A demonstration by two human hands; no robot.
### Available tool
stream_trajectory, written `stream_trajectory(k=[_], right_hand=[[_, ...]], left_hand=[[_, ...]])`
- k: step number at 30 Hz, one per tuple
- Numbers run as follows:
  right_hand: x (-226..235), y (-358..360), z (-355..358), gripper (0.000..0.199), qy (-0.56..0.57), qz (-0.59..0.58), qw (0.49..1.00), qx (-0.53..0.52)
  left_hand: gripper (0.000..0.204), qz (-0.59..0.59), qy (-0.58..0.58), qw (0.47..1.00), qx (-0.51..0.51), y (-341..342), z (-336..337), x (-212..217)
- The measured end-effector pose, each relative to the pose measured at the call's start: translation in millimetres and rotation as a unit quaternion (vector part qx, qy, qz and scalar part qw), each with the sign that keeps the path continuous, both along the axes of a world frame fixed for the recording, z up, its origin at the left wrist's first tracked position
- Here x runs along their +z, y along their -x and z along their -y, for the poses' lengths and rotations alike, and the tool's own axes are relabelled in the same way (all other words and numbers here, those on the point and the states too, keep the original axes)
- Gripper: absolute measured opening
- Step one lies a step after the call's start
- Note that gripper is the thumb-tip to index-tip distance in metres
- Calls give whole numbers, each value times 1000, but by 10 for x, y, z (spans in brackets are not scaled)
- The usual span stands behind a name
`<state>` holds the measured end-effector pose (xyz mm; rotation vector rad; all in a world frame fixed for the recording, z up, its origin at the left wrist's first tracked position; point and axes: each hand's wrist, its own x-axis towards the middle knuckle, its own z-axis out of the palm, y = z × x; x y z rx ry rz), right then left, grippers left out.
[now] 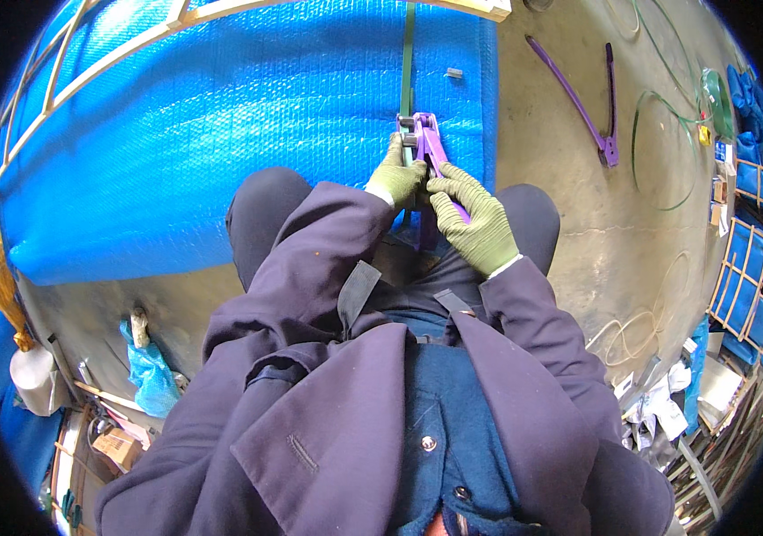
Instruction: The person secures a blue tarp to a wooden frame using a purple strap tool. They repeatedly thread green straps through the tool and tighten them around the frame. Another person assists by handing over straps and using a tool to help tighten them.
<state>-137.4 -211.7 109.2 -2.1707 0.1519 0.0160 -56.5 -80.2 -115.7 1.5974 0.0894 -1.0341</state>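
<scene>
A purple strapping tensioner [430, 138] sits on a large bundle wrapped in blue bubble sheeting [221, 134], near its right end. Under the tool runs a flat green strap [409, 54], stretched across the top of the bundle. My left hand [397, 177], in a green glove, is closed on the strap at the near side of the tool, its forefinger along the metal parts. The gloved fingers of my right hand [475, 221] wrap round the tensioner's purple handle. Beyond the tool, a small metal strap seal [455, 72] lies on the blue sheeting.
A long-handled purple tool [609, 150] lies spread on the concrete floor to the right, near loops of green strap [665, 152]. Wooden slats [122, 55] frame the bundle's far side. Blue-wrapped, slatted bundles [750, 277] stand far right; a blue plastic bag [151, 380] lies left.
</scene>
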Motion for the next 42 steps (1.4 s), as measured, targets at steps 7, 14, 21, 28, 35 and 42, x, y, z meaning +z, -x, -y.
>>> stream_trajectory(k=[7,14,21,28,35,42], right_hand=[[35,-81,81,18,-23,6,999,42],[-53,-46,-142,21,-45,7,998,-44],[282,-1173,333,42,-169,-189,966,-46],[173,-1200,208,42,87,14,993,-72],[-2,-553,-166,27,78,118,982,-122],[55,-1805,56,29,219,140,961,-93]], left_hand=[[58,253,-244,892,-285,125,-51,128],[61,499,-348,682,-407,292,-51,289],[56,225,-209,948,-88,329,54,229],[79,178,-178,968,-15,209,-51,1059],[94,161,-179,967,-82,104,-49,1066],[89,167,-194,960,-112,-88,-131,1230]])
